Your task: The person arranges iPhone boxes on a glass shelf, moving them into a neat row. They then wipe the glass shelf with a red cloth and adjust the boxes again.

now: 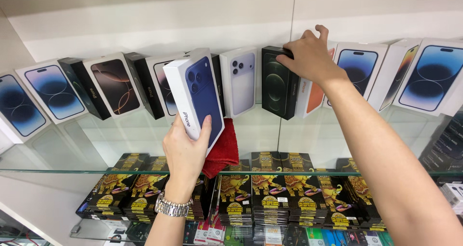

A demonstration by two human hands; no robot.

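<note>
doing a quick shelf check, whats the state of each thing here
left hand: gripping the white phone box and red cloth
white phone box: lifted off the shelf, tilted
red cloth: bunched, hanging behind that box
right hand: resting on the orange phone box
orange phone box: upright in the row
glass shelf: boxes lined along the back

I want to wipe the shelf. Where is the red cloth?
In the head view, the red cloth is at centre, in the left hand behind the white-and-blue phone box, above the glass shelf.
</note>
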